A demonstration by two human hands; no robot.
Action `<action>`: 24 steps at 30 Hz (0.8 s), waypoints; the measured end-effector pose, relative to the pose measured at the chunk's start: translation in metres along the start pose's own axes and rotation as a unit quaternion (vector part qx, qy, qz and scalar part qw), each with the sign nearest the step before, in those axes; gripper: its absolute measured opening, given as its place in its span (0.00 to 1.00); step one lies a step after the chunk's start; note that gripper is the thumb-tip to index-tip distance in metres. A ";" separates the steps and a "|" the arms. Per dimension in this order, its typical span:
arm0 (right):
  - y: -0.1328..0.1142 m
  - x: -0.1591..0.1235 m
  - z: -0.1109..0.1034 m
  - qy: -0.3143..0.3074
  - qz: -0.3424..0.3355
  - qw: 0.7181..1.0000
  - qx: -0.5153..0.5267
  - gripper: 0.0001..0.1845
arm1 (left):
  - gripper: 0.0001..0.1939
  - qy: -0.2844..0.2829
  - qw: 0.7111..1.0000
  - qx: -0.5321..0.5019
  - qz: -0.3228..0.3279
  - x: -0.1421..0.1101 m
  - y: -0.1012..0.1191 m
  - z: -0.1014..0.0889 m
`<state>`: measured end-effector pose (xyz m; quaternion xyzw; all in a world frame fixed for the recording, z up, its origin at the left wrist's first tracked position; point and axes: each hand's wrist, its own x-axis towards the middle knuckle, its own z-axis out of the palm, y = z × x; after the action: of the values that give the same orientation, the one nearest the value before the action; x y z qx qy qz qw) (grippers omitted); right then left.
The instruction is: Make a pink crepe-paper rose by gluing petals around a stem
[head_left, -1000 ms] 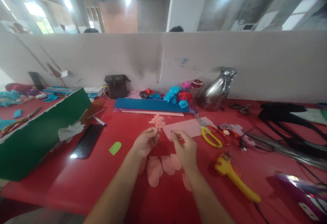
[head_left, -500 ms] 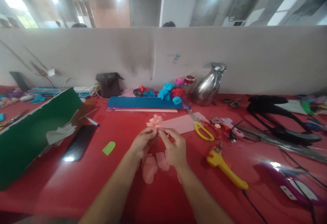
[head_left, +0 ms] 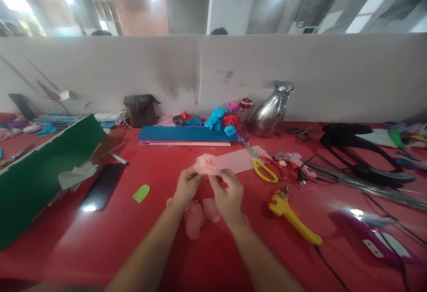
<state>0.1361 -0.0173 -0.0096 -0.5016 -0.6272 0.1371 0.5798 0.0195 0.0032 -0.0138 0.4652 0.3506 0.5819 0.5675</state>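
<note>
A small pink paper flower (head_left: 207,164) is held up over the red table (head_left: 100,238) between both hands. My left hand (head_left: 186,186) pinches it from below on the left. My right hand (head_left: 227,194) is closed against its right side, fingers pressed to the petals. Several loose pink paper petals (head_left: 196,217) lie on the table just beneath the hands. A pink paper sheet (head_left: 238,161) lies flat right behind the flower.
Yellow-handled scissors (head_left: 265,170) and a yellow glue gun (head_left: 293,218) lie to the right. A green board (head_left: 43,174), a black phone (head_left: 102,185) and a green paper scrap (head_left: 141,193) are to the left. Blue sheets (head_left: 187,133), finished paper flowers (head_left: 223,123) and a metal jug (head_left: 271,112) stand along the wall.
My right hand has come in from apart and closed on the flower beside my left. The flower has turned to face the camera and looks rounder. The view has shifted slightly.
</note>
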 end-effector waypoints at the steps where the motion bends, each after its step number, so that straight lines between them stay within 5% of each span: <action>1: -0.001 0.000 0.000 0.001 -0.003 1.000 -0.001 0.06 | 0.10 0.006 1.000 0.007 0.003 0.000 -0.001 0.000; 13: -0.002 -0.001 -0.002 0.020 -0.055 0.998 -0.018 0.06 | 0.03 0.025 0.995 0.061 0.072 0.000 -0.008 -0.004; 24: -0.004 -0.003 -0.004 0.015 -0.069 0.997 0.015 0.05 | 0.08 0.008 0.992 0.075 0.102 -0.002 -0.008 -0.006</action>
<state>0.1370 -0.0229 -0.0078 -0.4504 -0.6494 0.0991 0.6046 0.0165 0.0031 -0.0232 0.5354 0.3480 0.6125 0.4658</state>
